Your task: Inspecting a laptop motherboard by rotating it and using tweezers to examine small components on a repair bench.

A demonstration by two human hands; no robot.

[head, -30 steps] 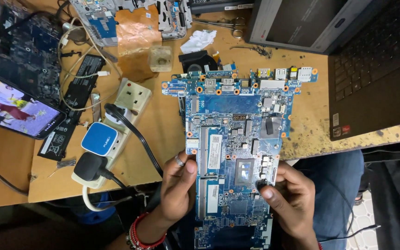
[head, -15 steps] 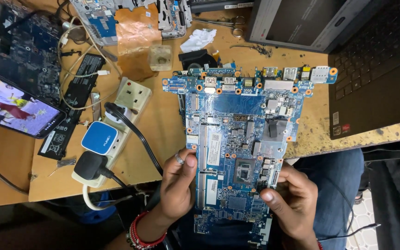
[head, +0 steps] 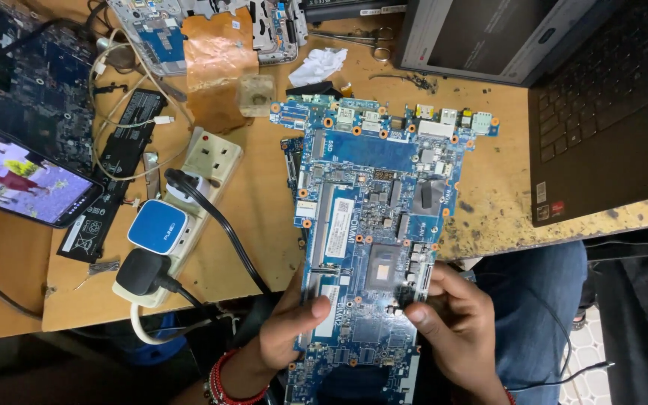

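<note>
A large blue laptop motherboard (head: 373, 217) lies lengthwise from the wooden bench (head: 264, 217) towards my lap. My left hand (head: 290, 330) grips its lower left edge, thumb on top near a white-labelled slot; red bangles circle that wrist. My right hand (head: 451, 326) holds the lower right edge, thumb and fingertips pinched at a small black part beside the bare processor chip (head: 384, 264).
A white power strip (head: 181, 202) with a blue charger and black plug lies left of the board. Further left lie a lit phone (head: 20, 176), a flat battery (head: 114, 169) and another dark board (head: 31, 82). An open black laptop (head: 609, 97) fills the right; scissors (head: 354, 35) lie at the back.
The motherboard has shifted a little left and towards me. My right hand has moved up along the board's right edge, fingers now closed at the black part by the chip.
</note>
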